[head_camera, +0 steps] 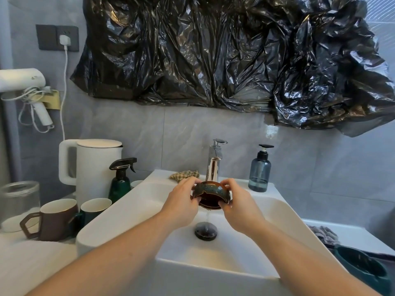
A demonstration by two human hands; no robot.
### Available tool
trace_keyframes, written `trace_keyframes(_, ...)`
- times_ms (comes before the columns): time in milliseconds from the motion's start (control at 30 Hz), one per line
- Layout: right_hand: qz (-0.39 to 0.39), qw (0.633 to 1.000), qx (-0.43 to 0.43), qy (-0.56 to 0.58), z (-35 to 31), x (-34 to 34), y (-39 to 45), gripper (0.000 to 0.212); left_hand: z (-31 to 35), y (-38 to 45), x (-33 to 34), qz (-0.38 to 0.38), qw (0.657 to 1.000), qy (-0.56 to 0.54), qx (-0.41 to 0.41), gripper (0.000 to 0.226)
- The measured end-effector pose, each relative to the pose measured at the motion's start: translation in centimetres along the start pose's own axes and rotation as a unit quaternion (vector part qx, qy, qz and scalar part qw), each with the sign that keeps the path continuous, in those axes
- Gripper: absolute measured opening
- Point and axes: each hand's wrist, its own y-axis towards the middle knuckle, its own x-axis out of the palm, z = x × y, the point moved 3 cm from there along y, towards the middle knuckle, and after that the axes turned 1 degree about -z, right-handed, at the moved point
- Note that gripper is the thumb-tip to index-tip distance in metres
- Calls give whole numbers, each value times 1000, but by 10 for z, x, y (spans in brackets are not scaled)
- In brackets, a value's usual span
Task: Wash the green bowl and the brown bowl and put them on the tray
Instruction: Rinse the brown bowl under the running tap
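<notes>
The brown bowl point(210, 194), dark glazed with a speckled teal band, is tilted toward me under the chrome faucet point(214, 165). My left hand point(181, 201) grips its left rim and my right hand point(238, 204) grips its right rim. Water runs off the bowl's lower edge down to the drain point(205, 231) of the white sink point(128, 212). The green bowl point(361, 268) sits at the lower right, on a dark tray point(384, 256) whose edge barely shows.
Left of the sink stand a white kettle point(96, 167), a green spray bottle point(120, 182), a brown mug point(55, 218), a green mug point(94, 210) and a glass jar point(19, 204). A blue soap dispenser point(259, 171) and a checked cloth point(184, 175) sit behind the basin.
</notes>
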Motion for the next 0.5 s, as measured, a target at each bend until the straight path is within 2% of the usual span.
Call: trace_keyframes(500,14,1000,-5,4,3,1,3,43,-3,1,-1,3,1000,3,5,46)
